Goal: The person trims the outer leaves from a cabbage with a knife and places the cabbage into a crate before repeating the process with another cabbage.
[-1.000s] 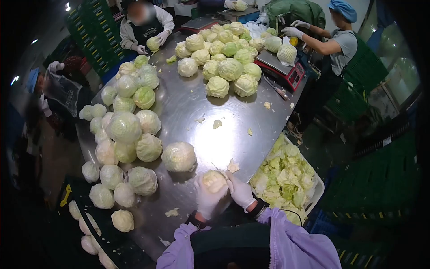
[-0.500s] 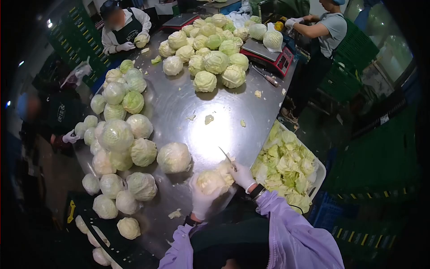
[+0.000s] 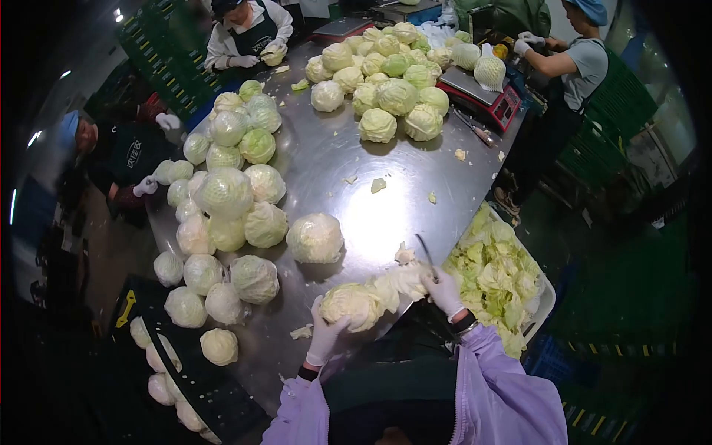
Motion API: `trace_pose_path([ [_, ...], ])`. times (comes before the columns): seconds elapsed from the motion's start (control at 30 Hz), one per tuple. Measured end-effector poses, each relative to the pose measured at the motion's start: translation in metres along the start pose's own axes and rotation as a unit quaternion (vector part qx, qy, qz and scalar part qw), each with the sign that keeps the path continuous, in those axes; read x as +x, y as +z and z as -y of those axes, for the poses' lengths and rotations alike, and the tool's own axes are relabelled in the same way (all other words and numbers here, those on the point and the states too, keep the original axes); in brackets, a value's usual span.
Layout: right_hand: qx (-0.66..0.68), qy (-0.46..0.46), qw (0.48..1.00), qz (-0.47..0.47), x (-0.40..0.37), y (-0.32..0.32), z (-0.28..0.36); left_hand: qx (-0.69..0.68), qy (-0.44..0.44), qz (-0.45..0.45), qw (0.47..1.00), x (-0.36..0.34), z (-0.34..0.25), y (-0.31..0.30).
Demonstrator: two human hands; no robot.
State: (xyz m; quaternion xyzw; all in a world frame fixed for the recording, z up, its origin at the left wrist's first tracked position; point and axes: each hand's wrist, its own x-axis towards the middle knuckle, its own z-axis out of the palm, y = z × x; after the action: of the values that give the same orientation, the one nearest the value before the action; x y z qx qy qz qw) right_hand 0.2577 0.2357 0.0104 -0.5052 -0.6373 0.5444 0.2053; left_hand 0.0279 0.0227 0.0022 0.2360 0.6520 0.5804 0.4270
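Note:
My gloved left hand (image 3: 325, 337) cups a pale cabbage (image 3: 350, 304) from its left side, just above the near edge of the steel table. On the right, my gloved right hand (image 3: 445, 293) is closed on a knife (image 3: 423, 248), whose dark curved blade points away from me. Pale outer leaves (image 3: 403, 281) stretch between the cabbage and my right fingers, which appear to grip them too. The knife's handle is hidden in that hand. Beyond my hands sits a larger cabbage (image 3: 315, 238), touched by neither.
Wrapped cabbages (image 3: 226, 193) crowd the table's (image 3: 319, 170) left side; bare cabbages (image 3: 397, 96) pile at the back. A red scale (image 3: 500, 111) and another knife (image 3: 475, 130) lie far right. A white bin (image 3: 545, 300) of leaves stands right, a dark crate (image 3: 200, 378) left. Several people work around.
My right hand has moved right, away from the cabbage, drawing outer leaves out with it. The camera view has shifted, so the table's contents appear further right.

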Motion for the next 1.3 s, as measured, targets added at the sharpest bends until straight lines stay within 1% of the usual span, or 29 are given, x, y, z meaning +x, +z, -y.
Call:
trace_pose_path([
  [0.07,-0.04,-0.068,0.993,-0.084,-0.002,-0.03,-0.023,-0.084,-0.016,0.019,0.996,0.004,-0.009,0.006],
  [0.1,-0.045,-0.014,0.995,-0.087,-0.001,-0.054,-0.041,-0.085,-0.015,0.019,0.996,0.008,-0.013,0.006],
  [0.13,-0.049,0.04,0.994,-0.088,-0.001,-0.076,-0.058,-0.065,0.011,0.049,0.997,0.012,-0.018,0.003],
  [0.17,-0.048,0.041,0.994,-0.09,-0.005,-0.094,-0.068,-0.044,0.036,0.079,0.995,0.016,-0.023,0.002],
  [0.2,-0.251,-0.043,0.947,-0.195,-0.01,-0.111,-0.077,-0.045,0.034,0.081,0.995,0.019,-0.039,0.008],
  [0.23,-0.442,-0.124,0.841,-0.285,-0.012,-0.123,-0.08,0.069,0.071,0.12,0.988,0.023,-0.064,0.019],
  [0.27,-0.448,-0.121,0.839,-0.284,-0.007,-0.121,-0.077,0.181,0.108,0.16,0.964,0.028,-0.078,0.029],
  [0.3,-0.364,-0.2,0.876,-0.246,-0.001,-0.107,-0.068,0.177,0.102,0.166,0.965,0.034,-0.078,0.039],
  [0.33,-0.273,-0.275,0.898,-0.208,0.004,-0.089,-0.056,0.283,0.132,0.146,0.939,0.04,-0.078,0.05],
  [0.37,-0.111,-0.13,0.982,-0.085,-0.007,-0.067,-0.011,0.386,0.166,0.123,0.899,0.045,-0.077,0.061],
  [0.4,0.062,0.02,0.997,0.042,-0.017,-0.044,0.032,0.382,0.171,0.128,0.899,0.049,-0.07,0.069],
  [0.47,0.143,0.068,0.979,0.13,-0.017,-0.01,0.039,0.2,0.128,0.117,0.964,0.054,-0.052,0.08],
  [0.5,0.144,0.068,0.979,0.127,-0.018,-0.006,0.039,0.201,0.156,0.097,0.962,0.054,-0.056,0.085],
  [0.57,0.105,0.044,0.99,0.085,-0.018,-0.002,0.039,0.214,0.141,0.092,0.962,0.054,-0.065,0.09],
  [0.6,0.103,0.047,0.99,0.087,-0.019,-0.005,0.041,0.227,0.126,0.086,0.962,0.052,-0.075,0.092],
  [0.63,0.063,0.031,0.992,0.108,-0.024,-0.01,0.044,0.225,0.122,0.085,0.963,0.049,-0.081,0.092],
  [0.67,0.024,0.014,0.991,0.128,-0.027,-0.014,0.045,0.276,0.122,0.085,0.95,0.046,-0.087,0.093],
  [0.7,0.023,0.016,0.992,0.127,-0.026,-0.013,0.039,0.325,0.124,0.086,0.933,0.046,-0.089,0.094],
  [0.73,-0.112,-0.142,0.982,0.05,-0.024,-0.011,0.03,0.325,0.123,0.089,0.934,0.045,-0.085,0.097],
  [0.77,-0.242,-0.292,0.925,-0.03,-0.025,-0.009,0.023,0.38,0.159,0.059,0.909,0.042,-0.076,0.101],
  [0.8,-0.243,-0.287,0.926,-0.035,-0.027,-0.009,0.028,0.433,0.196,0.031,0.879,0.039,-0.068,0.104],
  [0.83,-0.26,-0.216,0.941,-0.009,-0.031,-0.007,0.038,0.432,0.198,0.038,0.879,0.038,-0.063,0.105],
  [0.87,-0.275,-0.143,0.951,0.016,-0.034,-0.006,0.048,0.454,0.219,0.032,0.863,0.037,-0.059,0.106],
  [0.9,-0.288,-0.108,0.951,0.036,-0.036,-0.007,0.057,0.475,0.24,0.025,0.847,0.037,-0.058,0.108],
  [0.93,-0.289,-0.104,0.951,0.033,-0.036,-0.006,0.054,0.473,0.241,0.029,0.847,0.037,-0.057,0.109],
  [1.0,-0.27,-0.164,0.949,0.001,-0.036,-0.003,0.049,0.494,0.247,0.037,0.833,0.036,-0.058,0.109],
  [1.13,-0.271,-0.123,0.955,-0.002,-0.035,0.0,0.052,0.494,0.261,0.037,0.828,0.035,-0.058,0.113],
  [1.23,-0.277,-0.14,0.95,-0.025,-0.023,-0.001,0.041,0.51,0.272,0.035,0.816,0.036,-0.057,0.117],
  [1.3,-0.226,-0.126,0.966,-0.027,-0.018,-0.004,0.033,0.538,0.265,0.041,0.799,0.036,-0.057,0.117],
])
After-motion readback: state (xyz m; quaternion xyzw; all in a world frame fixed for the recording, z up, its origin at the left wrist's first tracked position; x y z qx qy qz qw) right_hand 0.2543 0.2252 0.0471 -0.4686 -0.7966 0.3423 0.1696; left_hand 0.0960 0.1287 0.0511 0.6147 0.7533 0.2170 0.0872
